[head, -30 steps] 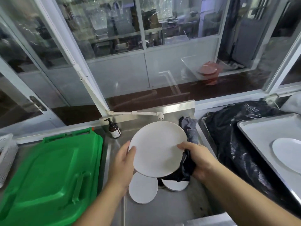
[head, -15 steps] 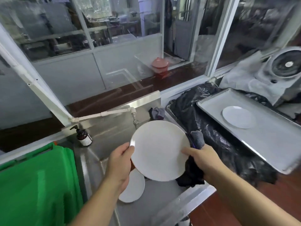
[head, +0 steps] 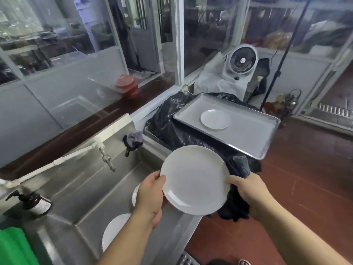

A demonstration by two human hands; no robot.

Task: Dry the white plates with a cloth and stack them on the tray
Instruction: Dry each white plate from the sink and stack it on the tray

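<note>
I hold a white plate (head: 194,179) tilted toward me above the sink's right edge. My left hand (head: 150,196) grips its left rim. My right hand (head: 246,190) grips the right rim together with a dark cloth (head: 236,205) that hangs behind and below the plate. A metal tray (head: 248,138) lies to the right on black plastic, with one white plate (head: 215,119) on it. Two more white plates lie in the sink: one (head: 114,230) near my left forearm, another (head: 136,194) mostly hidden behind my left hand.
The steel sink (head: 91,190) has a tap (head: 106,159) on a white pipe and a brown pump bottle (head: 36,203) at left. A second dark rag (head: 132,140) hangs on the sink's back corner. A green bin lid (head: 11,245) sits far left, a white fan (head: 240,63) behind the tray.
The view has swung right, bringing the tray and fan further into sight. Both hands have carried the plate and cloth rightward, from over the sink toward its right edge.
</note>
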